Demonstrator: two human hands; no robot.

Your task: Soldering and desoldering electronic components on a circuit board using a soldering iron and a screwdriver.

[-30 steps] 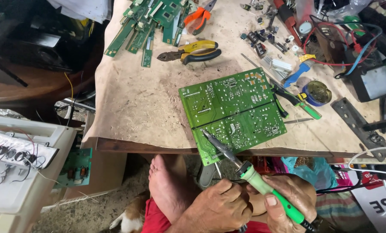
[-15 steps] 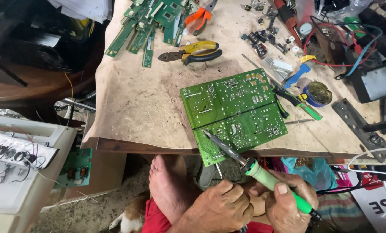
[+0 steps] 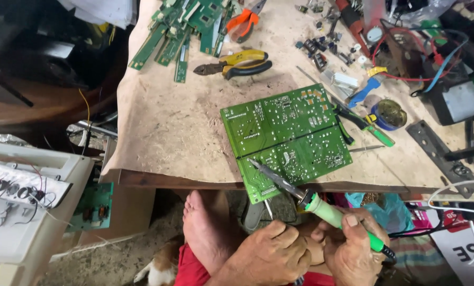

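Note:
My right hand (image 3: 353, 251) is closed around the green handle of a soldering iron (image 3: 329, 213). The iron's metal tip rests on the near left part of a green circuit board (image 3: 284, 135), which lies solder side up and overhangs the table's front edge. My left hand (image 3: 271, 257) sits just left of the right one, below the table edge, with its fingers curled. A thin pale wire (image 3: 268, 209) rises from its fingertips toward the board's underside. My bare foot (image 3: 207, 228) rests under the table.
Yellow-handled pliers (image 3: 237, 62), orange cutters (image 3: 245, 21) and a heap of green board strips (image 3: 181, 24) lie at the back of the wooden table (image 3: 168, 122). A round solder tin (image 3: 388, 114), a green screwdriver (image 3: 369, 127), loose parts and red cables crowd the right. A white casing (image 3: 25, 212) stands at the left.
My right hand has shifted its grip slightly along the iron's handle. The tip stays on the same spot of the board, and the left hand has barely moved.

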